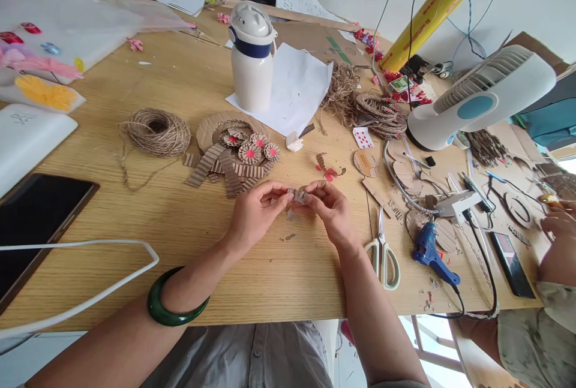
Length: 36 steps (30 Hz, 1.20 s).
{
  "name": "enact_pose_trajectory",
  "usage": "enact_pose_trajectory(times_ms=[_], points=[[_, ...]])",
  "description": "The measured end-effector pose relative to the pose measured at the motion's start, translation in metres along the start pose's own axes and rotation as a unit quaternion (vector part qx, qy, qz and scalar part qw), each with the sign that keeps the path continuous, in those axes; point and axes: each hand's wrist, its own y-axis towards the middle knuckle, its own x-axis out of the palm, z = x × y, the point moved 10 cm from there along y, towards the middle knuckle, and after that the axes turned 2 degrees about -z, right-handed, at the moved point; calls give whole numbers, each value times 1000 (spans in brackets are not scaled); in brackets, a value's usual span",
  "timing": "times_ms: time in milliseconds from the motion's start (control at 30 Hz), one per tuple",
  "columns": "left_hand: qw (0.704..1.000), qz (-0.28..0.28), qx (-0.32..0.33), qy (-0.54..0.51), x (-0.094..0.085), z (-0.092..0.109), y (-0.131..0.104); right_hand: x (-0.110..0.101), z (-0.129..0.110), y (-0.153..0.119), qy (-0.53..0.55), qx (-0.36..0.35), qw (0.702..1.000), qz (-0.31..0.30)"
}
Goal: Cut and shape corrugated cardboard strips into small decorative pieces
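Observation:
Between the fingertips of both hands is a small strip of corrugated cardboard [299,195]. My left hand [260,208] pinches its left end, and my right hand [327,205] grips the other side. Just beyond my left hand lies a cardboard wreath [211,131] with corrugated bands and several round flowers [251,153] with red centres. Small cardboard leaves with red pieces [330,173] rest past my right hand. Cardboard scraps [289,237] lie below my fingers. Scissors [382,256] with pale handles sit right of my right forearm.
A twine coil [157,131] and a white bottle [252,64] stand behind. At right are a blue glue gun [432,253], cables, a white fan [481,100] and a co-worker's hand [560,223]. A phone [42,220] and white cable [103,286] lie at left.

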Motion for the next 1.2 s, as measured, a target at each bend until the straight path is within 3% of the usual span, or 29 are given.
enact_pose_trajectory(times_ms=[133, 267, 400, 500, 833, 1000, 1200], points=[[999, -2, 19, 43, 1, 6, -3, 2, -2, 1, -47, -11, 999, -4], [996, -5, 47, 76, 2, 15, -5, 3, 8, 0, -82, 21, 996, -6], [976, 40, 146, 158, -6, 38, -9, -2, 11, 0, -86, 26, 996, 25], [961, 36, 187, 203, -2, 47, -13, -4, 6, 0, -91, 14, 995, 38], [977, 11, 150, 151, 1, 36, -8, 4, 6, -2, -75, 10, 997, 0], [970, 14, 149, 193, -1, 39, -9, 4, 9, -2, -84, 19, 996, 0], [980, 26, 91, 172, -7, 29, -7, -1, 10, -1, -88, 31, 996, 17]])
